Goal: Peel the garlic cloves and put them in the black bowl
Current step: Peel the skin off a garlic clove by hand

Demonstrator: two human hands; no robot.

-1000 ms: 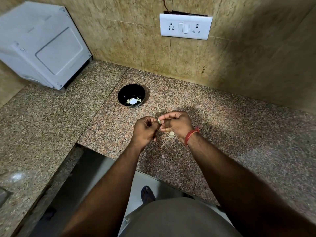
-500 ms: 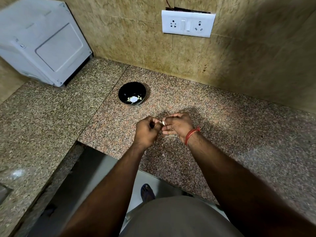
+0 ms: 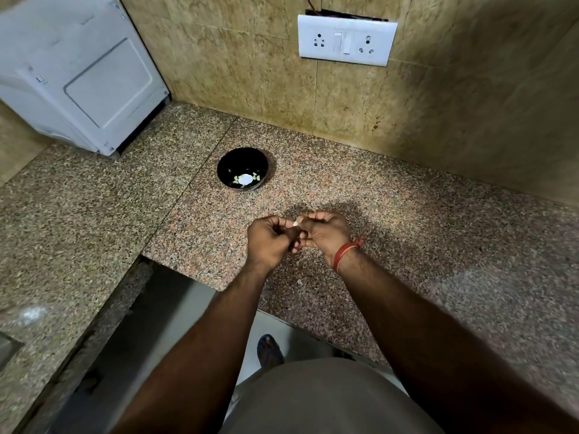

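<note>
Right now, seen from the head camera, both hands meet over the front part of the granite desk (image 3: 407, 233), knuckles up and wrists bent inward. The left hand (image 3: 271, 238) has its fingers curled tight, and the right hand (image 3: 326, 233), with a red thread band (image 3: 344, 253) on its wrist, curls its fingers too. Between their fingertips they pinch a small pale garlic clove (image 3: 295, 223), held just above the desk. Which fingers do the peeling I cannot tell.

Farther back, toward the rear wall, sits the black bowl (image 3: 242, 164) with a few peeled cloves (image 3: 256, 177) inside. A white appliance (image 3: 78, 73) stands at the back left corner, and a white socket plate (image 3: 346, 40) hangs on the wall. Nothing lies between hands and bowl.
</note>
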